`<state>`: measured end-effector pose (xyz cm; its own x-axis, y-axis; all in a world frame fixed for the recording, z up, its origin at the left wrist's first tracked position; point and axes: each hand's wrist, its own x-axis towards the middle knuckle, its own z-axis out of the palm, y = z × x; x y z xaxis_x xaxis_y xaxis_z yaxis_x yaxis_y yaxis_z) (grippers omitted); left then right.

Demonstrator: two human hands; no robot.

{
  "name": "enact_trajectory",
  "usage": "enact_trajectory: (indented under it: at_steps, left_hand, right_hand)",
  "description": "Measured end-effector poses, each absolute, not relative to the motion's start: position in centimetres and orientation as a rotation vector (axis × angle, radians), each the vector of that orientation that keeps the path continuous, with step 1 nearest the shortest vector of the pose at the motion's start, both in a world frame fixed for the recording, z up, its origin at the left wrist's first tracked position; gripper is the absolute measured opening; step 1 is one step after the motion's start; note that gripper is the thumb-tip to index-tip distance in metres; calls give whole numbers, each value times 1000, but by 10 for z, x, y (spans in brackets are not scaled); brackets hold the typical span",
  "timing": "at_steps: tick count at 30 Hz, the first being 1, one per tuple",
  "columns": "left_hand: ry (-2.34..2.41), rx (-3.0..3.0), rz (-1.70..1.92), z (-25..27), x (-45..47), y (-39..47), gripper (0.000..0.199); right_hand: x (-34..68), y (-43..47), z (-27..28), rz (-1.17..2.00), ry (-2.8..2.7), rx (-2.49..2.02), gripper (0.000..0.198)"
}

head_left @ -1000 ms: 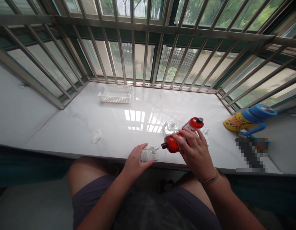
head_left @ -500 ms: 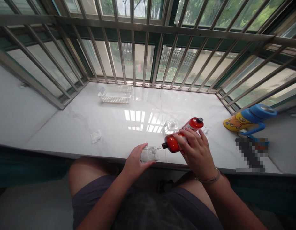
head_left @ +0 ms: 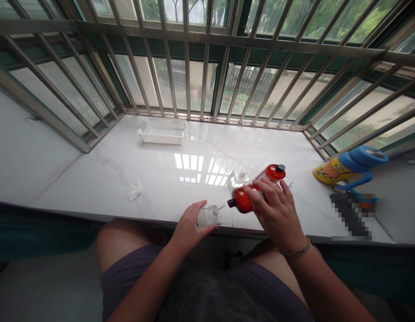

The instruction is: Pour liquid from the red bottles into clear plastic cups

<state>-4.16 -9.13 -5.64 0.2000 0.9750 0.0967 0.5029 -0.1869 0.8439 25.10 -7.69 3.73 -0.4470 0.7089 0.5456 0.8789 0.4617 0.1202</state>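
My left hand [head_left: 193,225] is closed around the side of a small clear glass jar [head_left: 210,216] at the counter's front edge. With my right hand [head_left: 276,212] I grip a red bottle [head_left: 241,200], tilted so its uncapped black neck points left toward the jar's mouth. A thin clear stream of liquid [head_left: 223,206] runs from the neck down to the jar. Behind the held bottle lies or leans a second red bottle [head_left: 273,171] with a black cap. A clear square glass container [head_left: 240,176] with something white inside stands just behind the tilted bottle.
A white perforated basket [head_left: 162,134] sits by the window bars at the back. Crumpled white tissue [head_left: 134,191] lies on the counter [head_left: 103,188] to the left. At the right are a yellow and blue drinking flask [head_left: 348,165] and a blurred-out dark object [head_left: 350,215].
Very little differs. The stream from the bottle's neck now shows more clearly, and the bottle has shifted very slightly. My left hand and the jar stay in place.
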Motion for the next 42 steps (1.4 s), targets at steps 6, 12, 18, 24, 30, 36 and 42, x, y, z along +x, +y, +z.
enact_trajectory:
  at_steps: [6,12,18,24,30,36,42]
  left_hand:
    - [1393,1787,858,-57,-42,-91,77]
    - [1396,1800,870,-56,-41,-91,76]
    - [1391,1812,880,-57,-41,-91,77]
    - [1399,1810,882,-59,-41,-91,77]
    - [1413,1820,879,-58,-41,-91,78]
    - [1410,1819,878,-59,-41,-91,78]
    - [1408,1823,888,-59,-41,-91,78]
  right_hand:
    - [252,-77,38,-554,-2302,-1324,58]
    - [251,-77,39,-545,-2299,-1324,57]
    - [251,-77,38,-541,-2299,-1323,56]
    - [251,-77,40,-550,-2294,-1316,53]
    - [250,-77,41,-565,-2289,-1308,51]
    - [249,-77,42,-567,-2281,-1314,52]
    - [249,-77,43,-572,-2279,-1309,52]
